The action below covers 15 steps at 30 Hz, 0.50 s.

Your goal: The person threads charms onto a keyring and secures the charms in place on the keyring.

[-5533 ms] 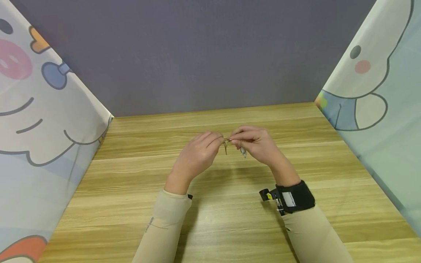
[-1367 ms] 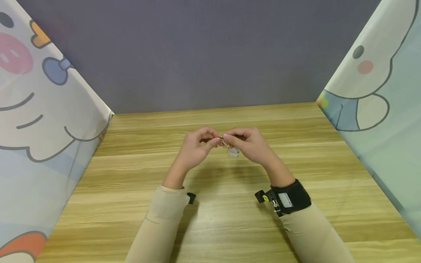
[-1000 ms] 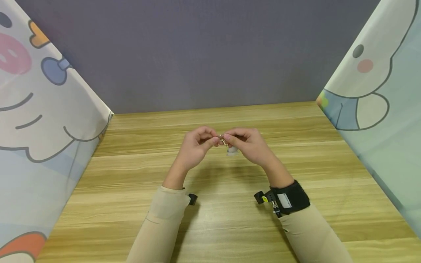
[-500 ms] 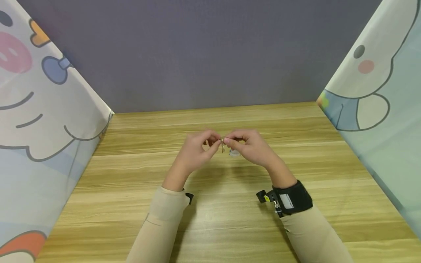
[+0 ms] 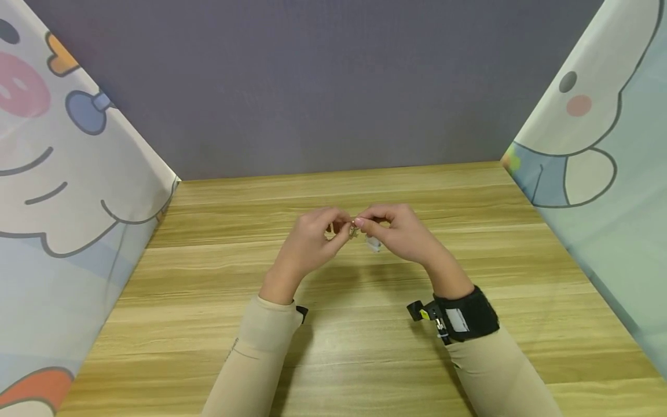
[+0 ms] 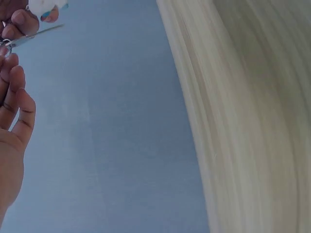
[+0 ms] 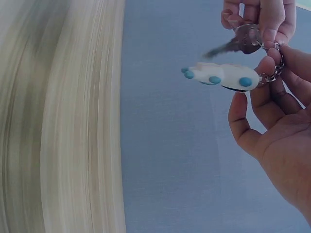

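Note:
Over the table, my two hands meet at the fingertips around a small keychain. My left hand (image 5: 314, 238) pinches the metal ring between thumb and finger. A key (image 7: 235, 44), silvery and blurred in the right wrist view, hangs from that ring (image 6: 6, 46). My right hand (image 5: 398, 233) pinches the short metal chain (image 7: 279, 65) close to the ring. From the chain hangs a white charm (image 7: 222, 76) with blue spots, below the right fingers; in the head view the charm (image 5: 373, 243) shows as a small pale shape. The fingertips partly hide the ring.
The wood-grain table (image 5: 354, 359) lies beneath both hands. A grey panel (image 5: 333, 87) stands along its far edge, with cartoon-printed panels (image 5: 125, 191) at the sides. A black strap with a camera (image 5: 464, 315) sits on the right wrist.
From 5.5 seconds ago, the left hand has turned so its thumb shows apart from its curled fingers. Over the last second the key and charm have swung slightly; both hands stay together in nearly the same place.

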{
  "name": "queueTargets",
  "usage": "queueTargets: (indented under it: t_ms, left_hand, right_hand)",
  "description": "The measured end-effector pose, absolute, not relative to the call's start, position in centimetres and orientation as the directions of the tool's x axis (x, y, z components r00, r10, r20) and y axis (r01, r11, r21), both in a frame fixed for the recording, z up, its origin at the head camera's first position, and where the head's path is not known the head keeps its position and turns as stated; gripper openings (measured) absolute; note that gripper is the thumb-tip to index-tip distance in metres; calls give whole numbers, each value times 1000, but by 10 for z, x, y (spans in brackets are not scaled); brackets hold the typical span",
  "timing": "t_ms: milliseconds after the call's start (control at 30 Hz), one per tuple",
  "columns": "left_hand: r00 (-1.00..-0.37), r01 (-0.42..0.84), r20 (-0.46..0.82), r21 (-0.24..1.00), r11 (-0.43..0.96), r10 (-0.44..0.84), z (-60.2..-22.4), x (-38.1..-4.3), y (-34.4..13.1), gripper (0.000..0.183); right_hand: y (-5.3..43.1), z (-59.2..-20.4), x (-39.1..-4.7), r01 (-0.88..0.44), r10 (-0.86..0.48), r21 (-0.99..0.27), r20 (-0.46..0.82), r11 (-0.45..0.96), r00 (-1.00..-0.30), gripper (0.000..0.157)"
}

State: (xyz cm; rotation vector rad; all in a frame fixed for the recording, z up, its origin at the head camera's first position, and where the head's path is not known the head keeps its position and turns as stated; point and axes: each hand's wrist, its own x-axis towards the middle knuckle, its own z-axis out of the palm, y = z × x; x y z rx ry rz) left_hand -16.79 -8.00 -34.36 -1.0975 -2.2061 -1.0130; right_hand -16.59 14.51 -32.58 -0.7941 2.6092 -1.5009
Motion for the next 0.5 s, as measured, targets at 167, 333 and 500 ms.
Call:
queueTargets:
  t_ms: [167,333,500]
  left_hand:
    - [-692,721,609,605,338,388,-346,-167,-78,6]
    - [-799,585,510,782,216,319,-345,-165,-76,4]
    - [-871,438,398,894,91,287,-344,-164,-75,6]
  right_hand:
    - [145,-327,-166,-397,-420,-843,232,363,-877,20]
    - [143,-329,-165,-396,-379,-861,266,321,-886,20]
    - [142,-331,-166,-383,-352,-880,277,280,-894,19]
